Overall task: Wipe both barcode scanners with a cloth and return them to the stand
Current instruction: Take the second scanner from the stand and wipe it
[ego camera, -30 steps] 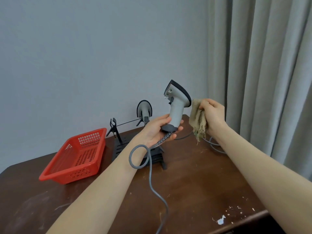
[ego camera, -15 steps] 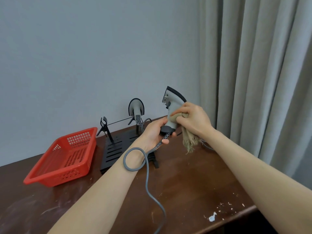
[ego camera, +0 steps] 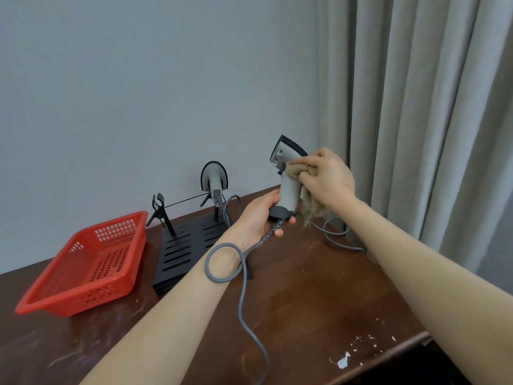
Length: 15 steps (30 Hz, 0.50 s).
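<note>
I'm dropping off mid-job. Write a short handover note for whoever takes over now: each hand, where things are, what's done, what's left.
The left hand holds the first scanner upright by the bottom of its handle, above the table. Its cable loops over the left wrist.
The right hand grips the cloth, pressed to that scanner's neck.
The second scanner sits in the stand, beside the red basket.
Done: wiping of the first scanner is under way.
Left: finish it and put it back in the stand. Whether the second scanner has been wiped cannot be told.
</note>
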Tool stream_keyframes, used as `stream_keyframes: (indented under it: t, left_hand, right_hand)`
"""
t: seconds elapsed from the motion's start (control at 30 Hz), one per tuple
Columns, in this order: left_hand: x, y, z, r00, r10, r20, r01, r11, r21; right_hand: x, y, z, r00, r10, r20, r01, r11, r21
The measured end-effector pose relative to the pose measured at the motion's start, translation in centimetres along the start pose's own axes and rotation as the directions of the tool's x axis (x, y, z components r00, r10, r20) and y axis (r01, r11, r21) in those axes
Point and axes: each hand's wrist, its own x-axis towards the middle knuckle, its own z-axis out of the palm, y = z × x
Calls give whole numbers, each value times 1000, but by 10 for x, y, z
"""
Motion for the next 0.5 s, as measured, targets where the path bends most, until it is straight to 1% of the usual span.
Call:
stream_keyframes:
  t: [0.03, 0.07, 0.1, 0.2, 0.23, 0.27, 0.33, 0.37, 0.4, 0.43, 0.47, 0.5]
  left_hand:
    - [1, 0, 1, 1000, 5, -3, -5, 1000, 1]
    - [2, 1, 2, 1000, 12, -10, -12, 1000, 2]
    - [4, 1, 3, 1000, 18, -13, -18, 1000, 0]
    - [6, 2, 1, 999, 34, -7, -35, 999, -17]
    - [6, 1, 0, 999, 41, 1, -41, 999, -15]
    - [6, 0, 0, 999, 41, 9, -41, 999, -16]
    - [5, -2, 3, 1000, 23, 11, -23, 999, -43]
    - [4, -3, 5, 1000, 11, 10, -10, 998, -65]
    - [3, -3, 7, 1000, 1, 9, 0, 996, -84]
    - [3, -2, 7, 1000, -5, 2, 5, 995, -101]
    - [3, -1, 8, 1000, -11, -9, 10, 993, -119]
    - [3, 0, 7, 1000, -22, -19, 19, 990, -138]
  right_hand:
    - [1, 1, 0, 1000, 7, -29, -7, 1000, -2]
    - [0, 2, 1, 1000, 13, -25, -12, 1000, 17]
    - [-3, 2, 1, 1000, 12, 6, -12, 998, 60]
    - [-21, -1, 2, 979, -61, 194, 14, 972, 236]
    - [-25, -1, 1, 969, -81, 232, 21, 968, 251]
    - [-24, 0, 1, 966, -82, 245, 26, 974, 223]
    - [-14, 3, -1, 983, -40, 181, 24, 996, 90]
    - [-8, 4, -3, 992, 2, 125, -5, 1000, 29]
    - [-4, 4, -5, 996, 40, 76, -41, 999, 5]
    - [-2, 5, -5, 997, 67, 48, -67, 998, 13]
    - [-2, 4, -5, 996, 70, 51, -71, 997, 31]
    - [-6, 1, -5, 995, 49, 85, -55, 996, 67]
